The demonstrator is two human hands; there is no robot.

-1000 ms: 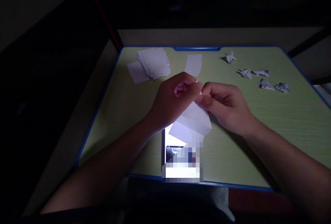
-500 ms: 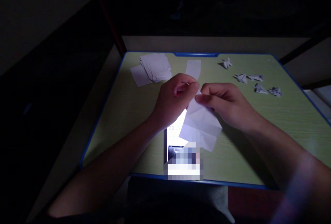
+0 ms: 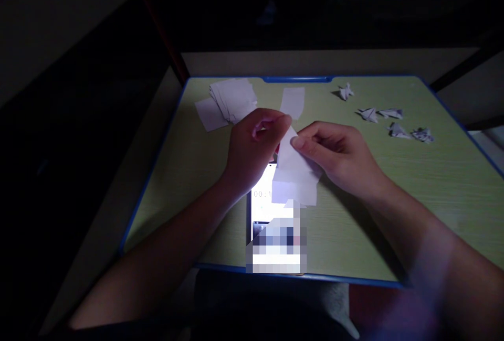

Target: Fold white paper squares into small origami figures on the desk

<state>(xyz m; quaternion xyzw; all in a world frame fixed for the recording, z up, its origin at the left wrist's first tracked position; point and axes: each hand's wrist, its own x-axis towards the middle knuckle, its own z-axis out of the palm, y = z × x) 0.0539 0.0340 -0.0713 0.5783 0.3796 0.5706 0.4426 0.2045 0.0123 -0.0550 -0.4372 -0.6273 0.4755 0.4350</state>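
Observation:
My left hand and my right hand both pinch the top of a white paper sheet held above the middle of a green table. The sheet hangs down between them, partly folded. A lit phone lies under the sheet near the table's front edge. Both hands have their fingers closed on the paper.
A stack of white paper squares lies at the back left, a single sheet behind my hands. Several small folded paper figures are scattered at the back right. The table has a blue rim; the surroundings are dark.
The sheet has been turned and drawn narrower between my fingers; it hangs more upright now. My left hand moved slightly left and up.

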